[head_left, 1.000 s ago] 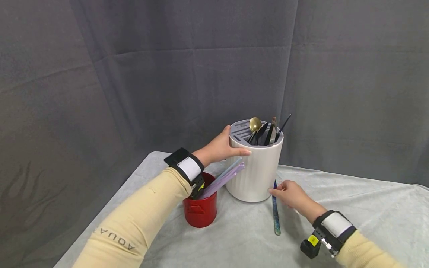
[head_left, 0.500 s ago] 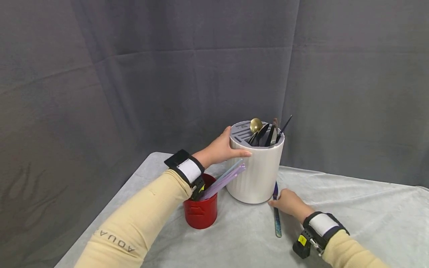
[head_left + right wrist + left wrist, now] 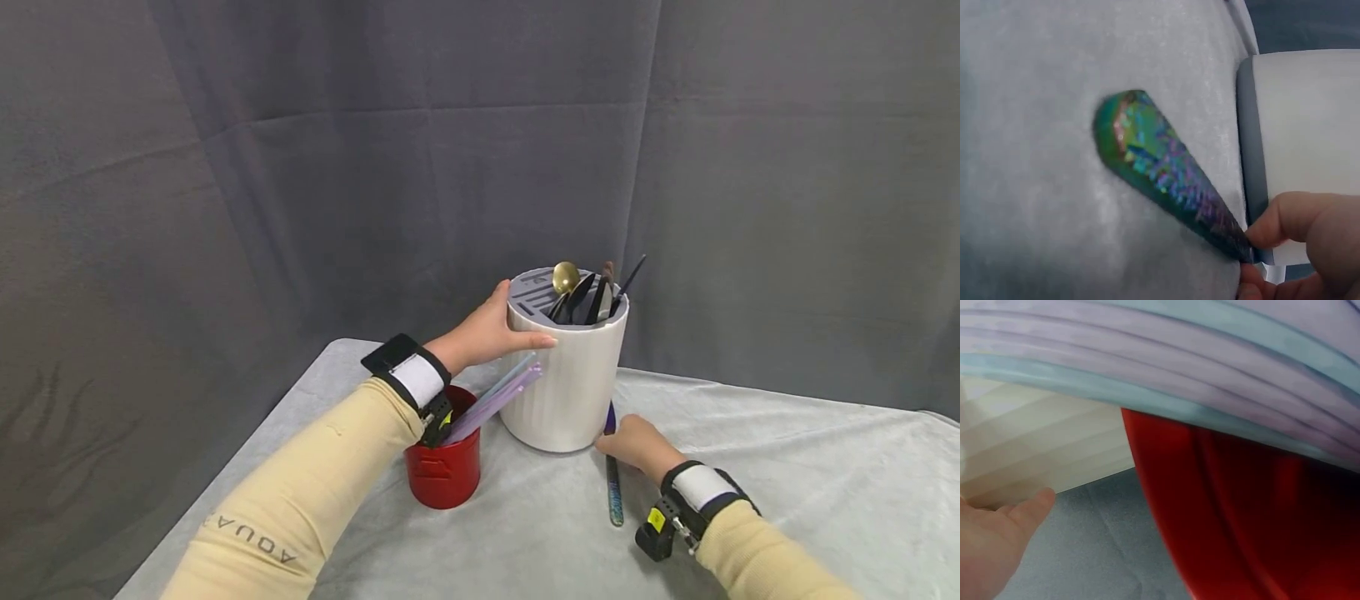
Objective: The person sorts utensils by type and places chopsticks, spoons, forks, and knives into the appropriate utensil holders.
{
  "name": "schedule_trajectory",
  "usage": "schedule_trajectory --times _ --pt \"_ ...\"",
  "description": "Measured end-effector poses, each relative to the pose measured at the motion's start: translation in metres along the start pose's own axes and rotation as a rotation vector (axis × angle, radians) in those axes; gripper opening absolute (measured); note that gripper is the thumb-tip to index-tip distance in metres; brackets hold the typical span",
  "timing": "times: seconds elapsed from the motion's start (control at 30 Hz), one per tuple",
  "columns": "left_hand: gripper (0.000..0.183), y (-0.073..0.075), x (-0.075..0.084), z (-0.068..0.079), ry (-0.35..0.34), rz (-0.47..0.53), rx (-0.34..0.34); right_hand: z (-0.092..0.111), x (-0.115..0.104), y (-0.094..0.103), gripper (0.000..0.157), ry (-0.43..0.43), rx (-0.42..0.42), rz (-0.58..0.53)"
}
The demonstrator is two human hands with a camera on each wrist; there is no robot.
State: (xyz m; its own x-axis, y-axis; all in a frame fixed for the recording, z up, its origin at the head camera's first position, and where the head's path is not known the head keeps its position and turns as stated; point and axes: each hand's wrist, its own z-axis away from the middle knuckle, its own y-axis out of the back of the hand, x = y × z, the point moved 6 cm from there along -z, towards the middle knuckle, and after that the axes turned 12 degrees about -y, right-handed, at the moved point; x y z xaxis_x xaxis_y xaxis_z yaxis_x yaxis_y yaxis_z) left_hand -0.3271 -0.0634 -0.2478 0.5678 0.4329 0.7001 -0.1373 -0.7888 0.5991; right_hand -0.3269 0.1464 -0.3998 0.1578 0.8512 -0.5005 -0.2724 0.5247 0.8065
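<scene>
My left hand (image 3: 489, 332) grips the ribbed white cutlery holder (image 3: 573, 392) near its top edge, the thumb lying across the front and the other fingers mostly hidden behind. Spoons and other cutlery (image 3: 585, 298) stand in the holder's grey slotted lid (image 3: 531, 297). To the right of its base, my right hand (image 3: 641, 443) pinches a table knife (image 3: 614, 496) around the middle. In the right wrist view, the thumb and fingertips close on the narrow part of the knife's patterned, rainbow-coloured handle (image 3: 1169, 172). The fingers cover part of the knife.
A red bucket (image 3: 444, 479) with purple and blue straws (image 3: 498, 400) stands left of the holder, under my left wrist. Pale cloth (image 3: 825, 467) covers the table. Grey curtains (image 3: 450, 192) hang behind its far edge.
My right hand has shifted slightly left and down along the knife, and now pinches it near the middle. The left hand stays on the holder.
</scene>
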Motion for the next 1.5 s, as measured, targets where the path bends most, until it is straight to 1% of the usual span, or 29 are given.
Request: schedule_trajectory --times 0.13,0.23,0.3,0.4,0.5,0.6,0.73,0.87,0.97,1.07,1.13,1.23,1.3,1.43,1.5 --pt "0.096 0.003 0.0 0.002 0.02 -0.023 0.0 0.001 -0.01 -0.001 0.034 0.036 0.059 0.08" --pt "0.094 0.004 0.001 0.002 0.013 -0.017 -0.001 0.001 -0.013 -0.002 0.033 0.031 0.084 0.143" --pt "0.094 0.004 0.0 0.002 0.01 -0.011 -0.002 0.001 -0.013 -0.003 0.033 0.026 0.088 0.159" --pt "0.093 0.004 -0.001 0.002 0.002 -0.003 -0.006 0.0 -0.011 -0.003 0.034 0.019 0.081 0.147" --pt "0.092 0.004 -0.001 0.002 0.0 0.0 -0.001 -0.001 -0.009 -0.001 0.033 0.031 0.086 0.112" --pt "0.092 0.004 -0.003 0.002 0.005 0.001 0.006 -0.002 -0.004 0.001 0.028 0.05 0.097 0.061" --pt "0.095 0.003 -0.005 0.003 0.023 0.0 0.006 -0.002 0.004 0.002 0.024 0.06 0.09 -0.006" --pt "0.098 0.003 -0.005 0.004 0.035 -0.011 0.0 -0.004 0.012 0.001 0.021 0.023 0.038 -0.103" --pt "0.1 0.002 -0.003 0.005 0.047 -0.022 -0.002 -0.005 0.02 0.002 0.016 -0.012 -0.029 -0.242" --pt "0.1 0.003 -0.002 0.006 0.054 -0.022 -0.002 -0.006 0.027 0.002 0.013 -0.018 -0.116 -0.399" --pt "0.099 0.003 -0.002 0.006 0.051 -0.021 -0.004 -0.006 0.032 0.002 0.011 -0.005 -0.172 -0.498" --pt "0.099 0.004 -0.003 0.007 0.048 -0.02 0.001 -0.005 0.037 0.003 0.013 0.016 -0.239 -0.598" --pt "0.098 0.005 -0.004 0.007 0.053 -0.02 0.004 -0.005 0.038 0.002 0.017 0.03 -0.265 -0.629" --pt "0.097 0.006 -0.004 0.007 0.058 -0.017 0.001 -0.005 0.039 0.001 0.019 0.052 -0.294 -0.631" --pt "0.097 0.006 -0.004 0.007 0.063 -0.018 -0.002 -0.005 0.039 0.001 0.021 0.07 -0.329 -0.641"
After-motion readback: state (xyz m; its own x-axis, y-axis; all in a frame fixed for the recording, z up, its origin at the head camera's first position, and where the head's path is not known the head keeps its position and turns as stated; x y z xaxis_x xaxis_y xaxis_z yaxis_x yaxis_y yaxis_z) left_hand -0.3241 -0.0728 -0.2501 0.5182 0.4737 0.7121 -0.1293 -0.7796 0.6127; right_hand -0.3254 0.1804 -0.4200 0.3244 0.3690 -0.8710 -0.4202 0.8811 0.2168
